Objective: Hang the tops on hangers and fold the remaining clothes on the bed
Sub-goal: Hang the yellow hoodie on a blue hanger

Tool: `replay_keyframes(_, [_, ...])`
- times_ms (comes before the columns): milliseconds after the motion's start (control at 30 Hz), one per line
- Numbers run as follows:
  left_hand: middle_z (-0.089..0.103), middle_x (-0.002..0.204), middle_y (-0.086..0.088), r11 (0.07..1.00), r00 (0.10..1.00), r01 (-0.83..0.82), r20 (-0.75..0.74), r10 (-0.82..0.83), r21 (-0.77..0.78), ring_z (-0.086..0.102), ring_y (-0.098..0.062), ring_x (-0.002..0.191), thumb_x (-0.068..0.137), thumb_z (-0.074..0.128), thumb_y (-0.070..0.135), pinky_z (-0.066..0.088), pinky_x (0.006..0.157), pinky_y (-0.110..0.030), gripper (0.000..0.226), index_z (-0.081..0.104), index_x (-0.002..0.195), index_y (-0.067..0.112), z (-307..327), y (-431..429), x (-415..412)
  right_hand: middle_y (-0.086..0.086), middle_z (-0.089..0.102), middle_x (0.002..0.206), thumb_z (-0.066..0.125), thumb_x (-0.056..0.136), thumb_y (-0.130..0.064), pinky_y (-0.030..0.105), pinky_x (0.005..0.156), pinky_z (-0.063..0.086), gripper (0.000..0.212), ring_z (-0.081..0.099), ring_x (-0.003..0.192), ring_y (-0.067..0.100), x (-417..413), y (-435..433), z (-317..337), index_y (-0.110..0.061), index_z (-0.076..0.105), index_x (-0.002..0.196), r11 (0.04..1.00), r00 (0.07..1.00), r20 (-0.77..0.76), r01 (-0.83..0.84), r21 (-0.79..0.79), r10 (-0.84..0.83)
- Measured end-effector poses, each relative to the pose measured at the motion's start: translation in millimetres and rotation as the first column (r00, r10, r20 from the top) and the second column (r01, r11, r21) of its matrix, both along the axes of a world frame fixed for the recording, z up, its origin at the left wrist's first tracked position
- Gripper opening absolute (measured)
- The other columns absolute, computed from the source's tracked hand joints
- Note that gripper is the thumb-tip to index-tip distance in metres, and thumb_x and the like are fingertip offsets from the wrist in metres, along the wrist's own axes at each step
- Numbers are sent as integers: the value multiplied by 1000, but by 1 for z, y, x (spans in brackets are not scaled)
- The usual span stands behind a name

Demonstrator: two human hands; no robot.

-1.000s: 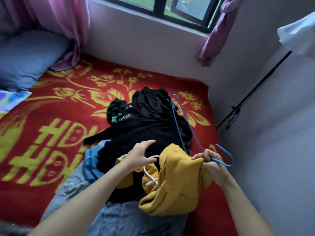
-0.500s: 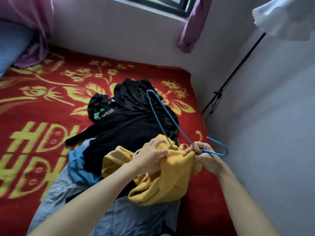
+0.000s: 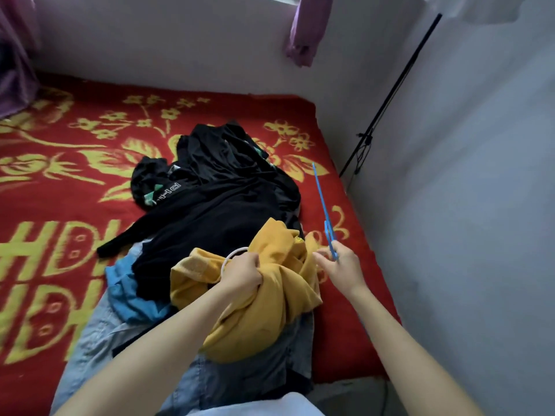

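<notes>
A yellow top [image 3: 264, 301] lies bunched at the near end of a clothes pile on the bed. My left hand [image 3: 241, 273] grips a fistful of its fabric beside a white hanger [image 3: 232, 256] that pokes out from under it. My right hand [image 3: 339, 265] holds a blue hanger [image 3: 322, 205], seen nearly edge-on and pointing away from me, just right of the yellow top. Black garments [image 3: 222, 199] are heaped behind the top. A blue garment [image 3: 129, 292] and pale denim [image 3: 99, 334] lie under the pile at the near left.
The bed carries a red blanket with yellow flowers and letters [image 3: 66, 187]. A grey wall stands close on the right, with a black tripod pole [image 3: 390, 97] leaning in the corner. Purple curtains [image 3: 306, 25] hang from the window at the back.
My left hand has closed on the yellow top's fabric. My right hand has let the top go and turned the blue hanger edge-on, swinging it to the right of the pile. The view tilted down.
</notes>
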State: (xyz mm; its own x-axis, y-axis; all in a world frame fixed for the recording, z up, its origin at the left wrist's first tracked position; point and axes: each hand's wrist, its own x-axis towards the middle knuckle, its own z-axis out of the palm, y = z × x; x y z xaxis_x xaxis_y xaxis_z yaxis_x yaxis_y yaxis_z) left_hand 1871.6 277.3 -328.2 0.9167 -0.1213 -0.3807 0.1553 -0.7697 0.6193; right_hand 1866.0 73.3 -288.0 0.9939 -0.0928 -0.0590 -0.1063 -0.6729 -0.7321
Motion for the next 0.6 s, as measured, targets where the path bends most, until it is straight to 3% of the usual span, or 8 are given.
replay_keyframes(67, [48, 72, -3, 991, 992, -100, -79, 94, -83, 45, -20, 69, 74, 54, 6, 34, 56, -29, 21, 37, 68, 17, 5, -1, 6, -6, 56, 66, 75, 77, -22, 17, 57, 36, 40, 50, 59, 9, -22, 7, -21, -13, 39, 65, 1000, 996, -85, 8, 9, -8])
replay_keyframes(200, [47, 72, -6, 935, 963, -233, -201, 182, -268, 43, -19, 64, 74, 60, 10, 35, 54, -28, 16, 45, 76, 15, 27, -10, 14, 3, 63, 80, 78, 73, -35, 30, 69, 45, 44, 62, 77, 23, -54, 24, -64, -15, 39, 69, 999, 966, -257, 24, 36, -14])
replay_keyframes(267, [45, 68, -5, 893, 953, -271, -233, 195, -360, 40, -17, 59, 76, 60, 7, 32, 50, -26, 17, 45, 75, 15, 39, -21, 11, 9, 67, 86, 79, 71, -38, 30, 66, 44, 44, 63, 82, 27, -62, 33, -75, -10, 47, 78, 990, 966, -259, 42, 135, -5])
replay_keyframes(333, [46, 66, -5, 829, 937, -336, -249, 245, -447, 41, -17, 60, 77, 61, 5, 33, 50, -25, 18, 46, 75, 15, 47, -31, 5, 7, 66, 93, 78, 59, -59, 28, 72, 45, 68, 61, 88, 22, -65, 41, -76, -6, 50, 91, 977, 975, -219, 78, 200, -33])
replay_keyframes(400, [48, 69, -7, 765, 919, -393, -250, 306, -511, 44, -17, 62, 78, 62, 4, 37, 52, -27, 15, 49, 78, 12, 55, -38, -2, 7, 61, 98, 66, 44, -80, 32, 76, 44, 85, 54, 94, 20, -62, 43, -81, -12, 44, 90, 981, 981, -169, 123, 147, -97])
replay_keyframes(467, [50, 69, -7, 736, 916, -399, -208, 342, -547, 46, -16, 61, 79, 61, 2, 39, 52, -24, 12, 52, 81, 8, 64, -41, -7, 5, 58, 95, 70, 56, -60, 31, 71, 41, 60, 51, 92, 21, -56, 43, -79, -18, 39, 86, 974, 976, -140, 187, 124, -169])
replay_keyframes(533, [51, 66, -3, 732, 921, -372, -128, 368, -571, 46, -12, 59, 78, 61, 1, 39, 48, -19, 10, 54, 82, 6, 75, -40, -10, -3, 53, 79, 67, 78, -20, 26, 60, 38, 31, 51, 81, 21, -45, 39, -71, -24, 37, 73, 944, 957, -106, 286, 163, -271])
replay_keyframes(600, [51, 61, -1, 725, 917, -341, -41, 397, -599, 43, -12, 55, 78, 61, 1, 35, 45, -17, 11, 54, 78, 8, 88, -33, -11, -5, 47, 65, 54, 80, 2, 30, 56, 33, 36, 48, 70, 23, -26, 31, -57, -23, 33, 64, 920, 936, -15, 348, 181, -351])
